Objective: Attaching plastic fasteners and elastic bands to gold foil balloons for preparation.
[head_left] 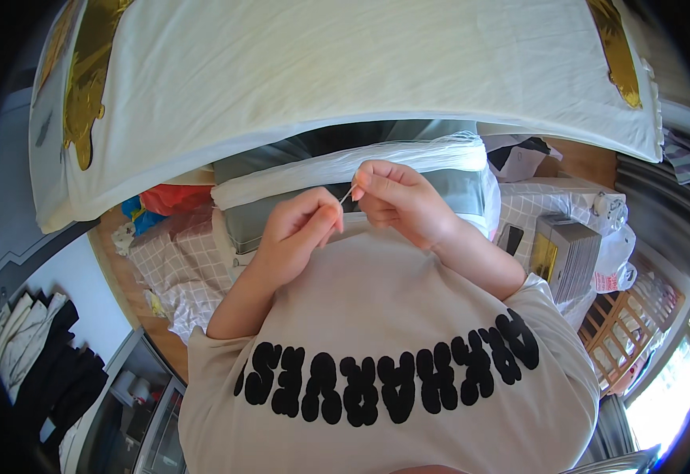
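Both hands meet in front of my chest with a short, thin, pale strand (pixel 347 193) between them. My left hand (pixel 304 231) is closed, thumb and forefinger pinching the strand's lower end. The upper end is pinched by the fingertips of my right hand (pixel 400 199), its other fingers curled in. Just beyond the hands, a long bundle of white threads (pixel 282 175) lies across grey-green fabric (pixel 262 225) over my lap. Whether the pinched strand belongs to this bundle I cannot tell.
A large cream cloth (pixel 361 63) with gold drip shapes spans the far side. At the right are a stack of grey cards or boxes (pixel 570 257), a dark phone (pixel 509 238) and a clear plastic bag (pixel 615 257). A red bag (pixel 175 197) sits at the left on checked cloth (pixel 183 272).
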Tool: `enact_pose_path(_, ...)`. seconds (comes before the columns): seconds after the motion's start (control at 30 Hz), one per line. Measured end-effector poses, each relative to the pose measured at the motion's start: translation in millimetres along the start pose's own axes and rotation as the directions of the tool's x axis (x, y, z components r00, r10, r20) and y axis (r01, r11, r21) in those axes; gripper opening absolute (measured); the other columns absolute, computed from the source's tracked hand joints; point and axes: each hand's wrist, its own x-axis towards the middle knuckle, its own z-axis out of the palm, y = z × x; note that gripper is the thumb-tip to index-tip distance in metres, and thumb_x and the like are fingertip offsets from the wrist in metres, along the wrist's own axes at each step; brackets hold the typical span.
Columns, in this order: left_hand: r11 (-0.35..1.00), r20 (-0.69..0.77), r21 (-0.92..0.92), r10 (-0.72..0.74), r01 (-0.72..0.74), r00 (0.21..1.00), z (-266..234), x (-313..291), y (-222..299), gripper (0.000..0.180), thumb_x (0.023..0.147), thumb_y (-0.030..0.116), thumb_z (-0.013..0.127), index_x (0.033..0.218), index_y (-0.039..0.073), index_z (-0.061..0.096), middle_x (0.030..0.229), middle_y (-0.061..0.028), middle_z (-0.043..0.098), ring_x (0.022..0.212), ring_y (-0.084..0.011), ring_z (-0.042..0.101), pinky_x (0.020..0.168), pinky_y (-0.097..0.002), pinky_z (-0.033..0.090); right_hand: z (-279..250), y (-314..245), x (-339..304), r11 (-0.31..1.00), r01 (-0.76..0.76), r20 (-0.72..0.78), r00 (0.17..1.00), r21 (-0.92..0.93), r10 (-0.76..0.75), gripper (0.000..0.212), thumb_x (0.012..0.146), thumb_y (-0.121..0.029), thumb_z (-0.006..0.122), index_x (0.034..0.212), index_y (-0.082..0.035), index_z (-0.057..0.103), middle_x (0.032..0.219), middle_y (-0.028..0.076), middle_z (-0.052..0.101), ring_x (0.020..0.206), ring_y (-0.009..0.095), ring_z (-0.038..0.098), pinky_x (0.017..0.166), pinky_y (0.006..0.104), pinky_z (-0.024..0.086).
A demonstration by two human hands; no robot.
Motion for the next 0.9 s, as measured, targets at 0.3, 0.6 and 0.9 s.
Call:
enact_pose_path(0.3, 0.99, -0.202, -0.132, -0.069, 0.042, 0.977, 8.8, 15.9, -23.5, 0.016, 0.092, 0.014, 0.059, 0.094, 0.0, 0.065, 0.082, -0.0044, 0.067, 0.07, -0.0046, 0.054, 0.062, -0.0193, 0.042, 16.5, 5.7, -0.5, 0.728, 0.443, 0.062, 0.872, -0.524, -0.486, 0.015, 0.097, -0.017, 0.053, 0.092, -0.003, 0.057, 0.068, -0.001, 0.053, 0.059, 0.01, 0.048, 0.054, 0.0269, 0.038)
enact_pose_path(0.6, 0.906, -0.44, -0.261, 0.197, -0.334, 0.876, 25.1, 13.2, -31.1, 0.02, 0.095, 0.014, 0.056, 0.103, 0.0, 0.068, 0.083, -0.0049, 0.067, 0.081, -0.0109, 0.059, 0.076, -0.025, 0.045, 26.6, 7.5, -7.1, 0.28, 0.425, 0.278, 0.854, -0.861, -0.441, 0.006, 0.085, -0.004, 0.062, 0.089, -0.001, 0.059, 0.075, 0.013, 0.06, 0.066, 0.028, 0.058, 0.059, 0.0337, 0.045)
enact_pose_path(0.9, 0.684, -0.045, -0.722, 0.107, -0.106, 0.993, -0.5, 14.0, -38.9, 0.028, 0.1, 0.025, 0.047, 0.085, 0.006, 0.06, 0.087, -0.0023, 0.059, 0.082, -0.0118, 0.052, 0.076, -0.0237, 0.039, 3.5, -2.4, 0.3, 0.904, 0.103, -0.022, 0.992, -0.415, -0.123, 0.017, 0.098, -0.016, 0.048, 0.09, -0.006, 0.058, 0.069, -0.007, 0.044, 0.061, 0.003, 0.034, 0.055, 0.0204, 0.028)
